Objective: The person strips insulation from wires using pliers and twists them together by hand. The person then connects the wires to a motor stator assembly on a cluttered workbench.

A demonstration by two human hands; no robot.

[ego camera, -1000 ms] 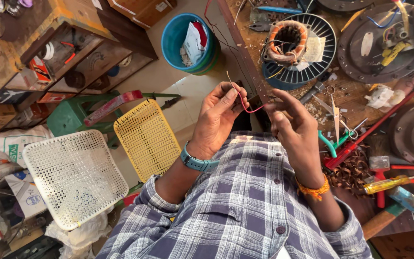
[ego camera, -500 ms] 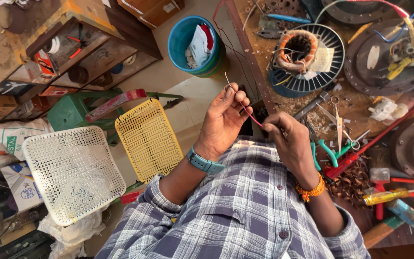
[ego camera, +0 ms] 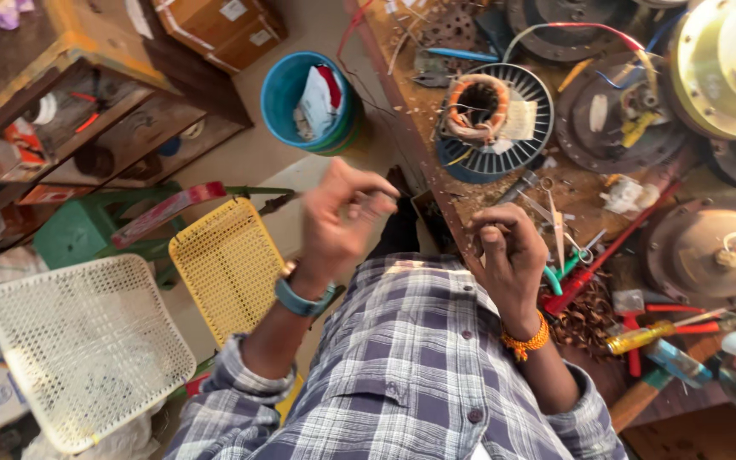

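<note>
Half a second ago the two hands were close together, a thin wire pinched between them at chest height. Now they have drawn apart: the left hand (ego camera: 338, 226) has swung out over the floor, blurred with motion, fingers curled as if pinching something thin, while the right hand (ego camera: 508, 255) sits at the counter (ego camera: 479, 200) edge with its fingers closed in a loose fist. The wire itself no longer shows clearly; blur hides it, so I cannot tell whether it runs between the hands or which one keeps it. The wider gap suggests the strand is being pulled out or straightened.

Just beyond the right hand lies a wound coil (ego camera: 477, 104) on a dark ribbed rotor (ego camera: 531, 128), with scissors (ego camera: 560, 234) and a red-handled tool (ego camera: 606, 255) near the knuckles. A heap of copper scraps (ego camera: 585, 315) sits by the right wrist, a yellow screwdriver (ego camera: 649, 334) past it. Motor housings (ego camera: 700, 255) crowd the far side.

On the floor stand a blue bucket (ego camera: 287, 98) and a green stool (ego camera: 87, 234); a yellow basket (ego camera: 227, 264) and a white basket (ego camera: 87, 349) lie under the left arm. The cluttered counter leaves little room for the right hand.
</note>
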